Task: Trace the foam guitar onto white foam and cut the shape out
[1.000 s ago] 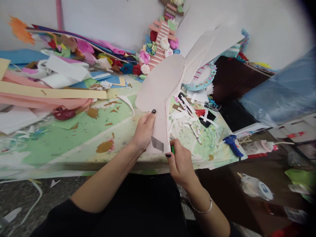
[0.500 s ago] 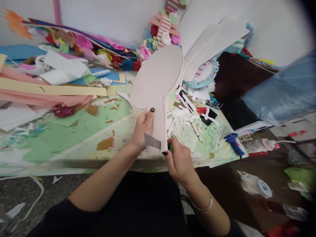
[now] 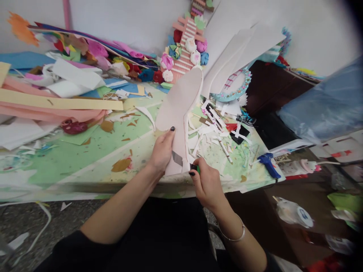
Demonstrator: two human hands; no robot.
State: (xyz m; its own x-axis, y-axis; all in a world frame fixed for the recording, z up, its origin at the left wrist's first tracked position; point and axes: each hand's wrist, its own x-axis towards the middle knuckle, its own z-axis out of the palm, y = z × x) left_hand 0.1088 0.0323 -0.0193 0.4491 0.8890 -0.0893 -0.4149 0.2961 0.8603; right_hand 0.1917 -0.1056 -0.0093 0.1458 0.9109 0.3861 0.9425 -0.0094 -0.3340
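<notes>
A pale pink foam cut-out, rounded at the top with a narrow stem, stands tilted at the table's front edge. My left hand is closed round its stem from the left. My right hand grips a green-handled utility knife, whose grey blade crosses the lower stem of the cut-out. A bracelet sits on my right wrist.
The green, paint-stained table carries paper scraps and white strips. Coloured sheets and paper flowers pile up at the back left. White foam boards lean behind. A blue glue gun lies at the right edge.
The cut-out has tilted back and turned so it looks narrower, its top lower. The blade has shifted along the stem. Both hands keep their hold.
</notes>
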